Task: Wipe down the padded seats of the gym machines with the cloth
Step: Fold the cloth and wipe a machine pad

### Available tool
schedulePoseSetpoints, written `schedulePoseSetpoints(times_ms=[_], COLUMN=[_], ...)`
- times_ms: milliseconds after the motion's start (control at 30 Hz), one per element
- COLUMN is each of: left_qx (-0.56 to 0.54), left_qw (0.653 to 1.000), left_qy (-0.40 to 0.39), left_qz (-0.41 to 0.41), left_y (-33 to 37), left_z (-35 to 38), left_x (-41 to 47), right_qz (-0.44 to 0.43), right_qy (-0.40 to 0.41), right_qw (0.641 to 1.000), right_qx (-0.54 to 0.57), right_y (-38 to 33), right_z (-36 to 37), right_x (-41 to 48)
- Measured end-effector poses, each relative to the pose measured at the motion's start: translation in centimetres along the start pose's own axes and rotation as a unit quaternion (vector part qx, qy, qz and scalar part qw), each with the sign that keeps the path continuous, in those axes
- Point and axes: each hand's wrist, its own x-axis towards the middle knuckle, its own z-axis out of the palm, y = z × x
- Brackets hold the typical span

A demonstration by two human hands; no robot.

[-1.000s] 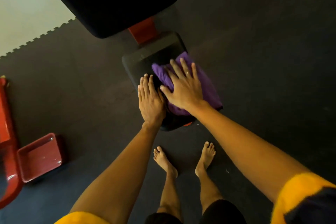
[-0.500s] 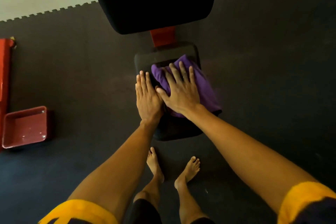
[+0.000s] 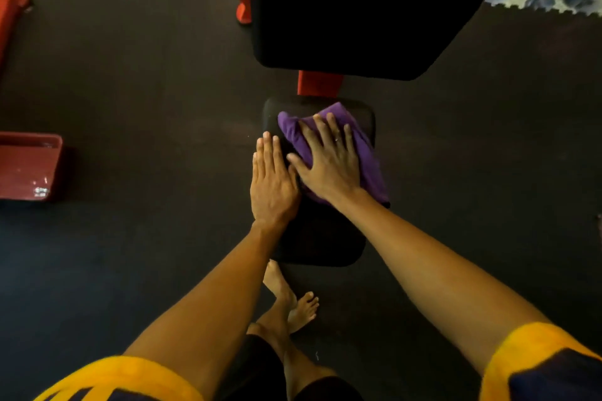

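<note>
A small black padded rectangular seat (image 3: 322,244) stands over the dark foam floor mat (image 3: 146,91). A crumpled purple cloth (image 3: 368,156) lies on the far right part of the seat, reaching from near the far edge down along the right edge, where its lower end hangs slightly over the side. The right hand (image 3: 329,166) lies flat on top of the cloth with its fingers straight and spread, pressing it to the padding without gripping it. The left hand (image 3: 272,182) rests palm down along the seat's left edge, fingers straight and close together, just beside the right thumb and clear of the cloth. The near half of the seat is uncovered. Beyond the far edge a short red metal post (image 3: 317,83) joins the seat to a large black padded backrest (image 3: 358,10). The person's bare feet (image 3: 303,306) stand on the mat just below the seat's near edge. A shallow red tray (image 3: 27,166) sits on the mat well apart to the left.
</note>
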Motion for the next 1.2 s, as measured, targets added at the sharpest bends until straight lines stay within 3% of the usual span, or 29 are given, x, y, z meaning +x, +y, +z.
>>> schedulePoseSetpoints(times_ms=[100,233,433,667,867,1033,1200], left_qx=[-0.075,-0.081,-0.04,-0.012,0.003,0.013,0.029], left_qw=[0.995,0.989,0.992,0.99,0.985,0.96,0.953], left_qy=[0.034,0.071,0.078,0.064,0.075,0.103,0.121], left_qz=[-0.057,-0.102,-0.088,-0.128,-0.155,-0.26,-0.276], left_y=[1.1,2.1,2.7,3.1,3.5,5.2,5.6], left_z=[-0.6,-0.2,0.3,0.6,0.8,1.8,2.2], left_x=[0.6,2.0,2.0,2.4,2.5,2.5,2.7], right_qz=[0.005,0.052,-0.132,-0.043,-0.171,-0.152,-0.15], right_qy=[-0.005,-0.041,-0.054,-0.093,-0.15,-0.111,-0.147], right_qw=[1.0,0.997,0.99,0.994,0.972,0.982,0.977], right_qx=[-0.002,0.034,0.001,0.021,0.065,0.007,0.044], right_y=[0.5,-1.3,4.3,1.5,-0.1,5.8,0.1], right_z=[-0.2,-0.4,-1.5,-1.6,-3.1,-4.0,-4.0], right_x=[3.2,8.7,3.8,9.9,12.3,8.7,11.6])
